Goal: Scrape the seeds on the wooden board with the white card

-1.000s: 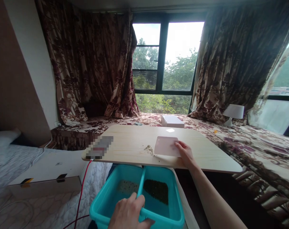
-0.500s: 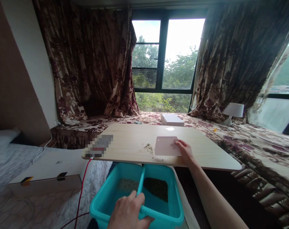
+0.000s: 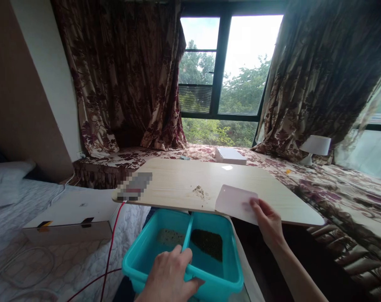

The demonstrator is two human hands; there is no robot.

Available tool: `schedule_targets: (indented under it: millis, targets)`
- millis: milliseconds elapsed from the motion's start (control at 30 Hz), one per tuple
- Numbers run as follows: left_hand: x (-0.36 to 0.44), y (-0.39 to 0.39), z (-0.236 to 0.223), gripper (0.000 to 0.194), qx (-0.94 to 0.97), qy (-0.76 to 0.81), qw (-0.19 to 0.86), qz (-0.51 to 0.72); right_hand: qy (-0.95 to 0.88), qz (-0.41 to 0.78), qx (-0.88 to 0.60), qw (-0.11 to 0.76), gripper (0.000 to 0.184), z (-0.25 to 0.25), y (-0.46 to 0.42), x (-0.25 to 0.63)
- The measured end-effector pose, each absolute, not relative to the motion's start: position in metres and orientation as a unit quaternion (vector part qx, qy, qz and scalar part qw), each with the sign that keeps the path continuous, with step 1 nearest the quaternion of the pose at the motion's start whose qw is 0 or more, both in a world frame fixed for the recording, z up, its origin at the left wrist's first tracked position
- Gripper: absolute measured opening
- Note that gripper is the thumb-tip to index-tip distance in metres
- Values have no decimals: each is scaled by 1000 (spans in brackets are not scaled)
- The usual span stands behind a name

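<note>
Comparing with the half-second-old view, a shift of the pale sheet (image 3: 236,202) is noted. It was held level just beside the small pile of grains (image 3: 199,191); now it is turned askew, drawn rightward and nearer, and its lower corner is carried past the near edge of the tabletop (image 3: 165,180). The gap between sheet and pile is widened. Whether the sheet's underside is touching the tabletop cannot be told.

The sheet is gripped at its right end by the right hand (image 3: 268,219), pinched between thumb and fingers. The divider (image 3: 188,235) of the turquoise tub (image 3: 231,268) is grasped by the left hand (image 3: 171,270), whose fingers are curled over it; no change of this hold is observed.

The pile is left on the tabletop, near the edge above the tub, with a stray grain (image 3: 202,206) lying just in front. Another stray, seen earlier nearer the sheet, is not found now; whether it is hidden or dropped is not established. Dark green grains (image 3: 209,244) are held in the right compartment, speckled pale material (image 3: 168,237) in the left. The clearing of the pile is judged incomplete.
</note>
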State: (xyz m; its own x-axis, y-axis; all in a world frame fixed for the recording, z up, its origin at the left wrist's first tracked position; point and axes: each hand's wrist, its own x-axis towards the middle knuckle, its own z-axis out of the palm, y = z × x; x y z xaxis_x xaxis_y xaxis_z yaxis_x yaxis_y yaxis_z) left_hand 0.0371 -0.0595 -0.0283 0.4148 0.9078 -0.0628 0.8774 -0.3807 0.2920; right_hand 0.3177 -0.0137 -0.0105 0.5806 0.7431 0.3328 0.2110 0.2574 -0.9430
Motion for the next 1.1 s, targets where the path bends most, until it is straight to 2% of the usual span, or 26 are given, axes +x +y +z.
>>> schedule_targets:
  millis: [200, 633, 867, 1100]
  targets:
    - [35, -60, -32, 20, 830, 535, 138, 77, -414, 220, -539, 700, 39, -6, -5, 294]
    - [34, -61, -25, 19, 827, 536, 152, 77, -463, 263, -532, 659, 41, -9, 1, 280]
    - [36, -60, -26, 20, 828, 536, 148, 73, -416, 191, -570, 682, 44, -3, -3, 299]
    - [36, -59, -31, 19, 829, 535, 146, 75, -430, 227, -557, 673, 41, -8, 6, 296]
